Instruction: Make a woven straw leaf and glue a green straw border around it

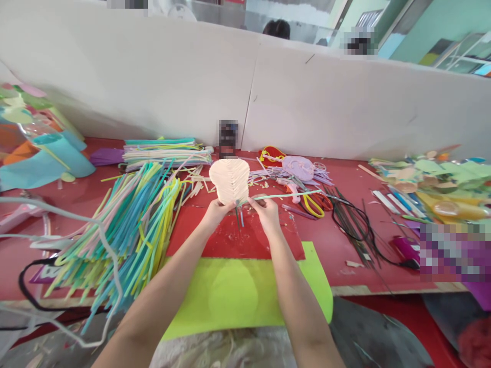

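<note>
My left hand (215, 213) is closed on the bottom edge of a cream petal-shaped piece (229, 180), its surface ridged in slanting rows that meet along a centre line. Dark thin wire stems (238, 220) hang below the piece, between the hands. In the fingertips of my right hand (266, 212) is one end of a pale green pipe cleaner (289, 194), which stretches out to the right. Its near end meets the base of the petal piece, where fingers partly hide the join. Beneath both hands lies a red mat (261, 243).
Bundles of coloured pipe cleaners (126, 214) cover the left side. Yellow-handled scissors (313, 207) and a lilac woven piece (298, 167) lie behind on the right, near dark wires (349, 230). A glue gun (23, 214) is far left. A white partition (161, 82) stands behind.
</note>
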### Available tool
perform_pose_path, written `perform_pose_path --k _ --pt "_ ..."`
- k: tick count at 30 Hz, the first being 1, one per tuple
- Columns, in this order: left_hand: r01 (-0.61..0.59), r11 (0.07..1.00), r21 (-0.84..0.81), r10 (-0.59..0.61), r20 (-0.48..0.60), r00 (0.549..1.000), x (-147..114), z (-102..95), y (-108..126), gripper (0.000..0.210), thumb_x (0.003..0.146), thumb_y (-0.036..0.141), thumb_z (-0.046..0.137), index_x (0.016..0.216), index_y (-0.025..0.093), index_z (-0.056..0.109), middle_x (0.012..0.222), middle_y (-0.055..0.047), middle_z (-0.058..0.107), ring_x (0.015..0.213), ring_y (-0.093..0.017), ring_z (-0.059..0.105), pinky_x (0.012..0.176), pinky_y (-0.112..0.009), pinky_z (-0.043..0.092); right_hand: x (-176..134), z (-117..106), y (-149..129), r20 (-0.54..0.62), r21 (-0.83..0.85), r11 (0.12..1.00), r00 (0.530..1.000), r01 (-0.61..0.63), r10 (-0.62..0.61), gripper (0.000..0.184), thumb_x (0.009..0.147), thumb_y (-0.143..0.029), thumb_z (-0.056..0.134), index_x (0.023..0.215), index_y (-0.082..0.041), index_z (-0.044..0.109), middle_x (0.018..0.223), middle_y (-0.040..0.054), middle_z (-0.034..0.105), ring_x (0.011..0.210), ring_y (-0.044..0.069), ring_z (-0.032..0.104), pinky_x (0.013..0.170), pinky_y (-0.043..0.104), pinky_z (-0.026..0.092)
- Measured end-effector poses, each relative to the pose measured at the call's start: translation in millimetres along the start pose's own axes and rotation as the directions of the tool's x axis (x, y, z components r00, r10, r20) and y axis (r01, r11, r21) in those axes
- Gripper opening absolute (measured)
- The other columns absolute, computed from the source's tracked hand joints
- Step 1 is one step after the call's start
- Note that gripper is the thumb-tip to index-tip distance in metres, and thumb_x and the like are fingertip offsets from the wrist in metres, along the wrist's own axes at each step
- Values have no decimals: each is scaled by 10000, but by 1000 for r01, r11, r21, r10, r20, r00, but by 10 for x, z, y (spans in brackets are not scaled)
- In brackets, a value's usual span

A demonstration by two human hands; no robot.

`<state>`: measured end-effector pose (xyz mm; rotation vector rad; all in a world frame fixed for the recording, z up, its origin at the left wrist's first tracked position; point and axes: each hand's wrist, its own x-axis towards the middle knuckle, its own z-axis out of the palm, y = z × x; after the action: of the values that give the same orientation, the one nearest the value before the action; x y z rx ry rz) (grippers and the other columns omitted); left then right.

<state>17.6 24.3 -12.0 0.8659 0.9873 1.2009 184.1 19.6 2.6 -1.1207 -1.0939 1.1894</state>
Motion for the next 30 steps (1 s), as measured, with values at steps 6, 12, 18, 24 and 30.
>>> perform_pose_path --k 6,12,18,24,30 --pt "4 1000 13 -3 -9 1000 0 3 9 543 450 491 894 790 99 733 710 -80 733 641 -208 682 724 -384 591 2 -6 -10 15 2 1000 1000 15 -15 356 657 -490 782 798 -206 621 721 15 712 688 206 703 603 309 569" --pt "-2 1000 25 2 -19 1000 4 -6 -6 533 481 476 890 826 102 734 721 -87 733 750 -257 703 756 -402 586 -3 -12 -28 22 -17 1000 1000 13 -13 364 648 -499 787 790 -208 620 725 18 714 677 205 697 604 311 565" --pt "-28 999 17 27 21 999 33 -29 -36 502 491 486 882 772 98 731 698 -71 723 664 -198 672 745 -364 570 11 -22 -4 22 -36 999 999 35 -34 366 649 -495 788 789 -202 620 716 18 707 663 200 692 593 302 557" --pt "-33 999 16 32 54 998 37 -38 -26 497 499 481 880 765 88 730 700 -66 721 644 -172 659 745 -336 559 20 -35 19 42 -18 999 999 33 -32 369 640 -487 798 798 -200 629 718 11 706 637 184 686 579 284 562" --pt "-34 999 23 32 71 997 40 -55 -42 478 553 480 860 801 92 733 714 -62 722 657 -168 661 749 -327 560 19 -52 0 57 -27 999 998 17 -16 348 658 -471 792 796 -200 625 700 10 703 652 188 694 594 285 564"
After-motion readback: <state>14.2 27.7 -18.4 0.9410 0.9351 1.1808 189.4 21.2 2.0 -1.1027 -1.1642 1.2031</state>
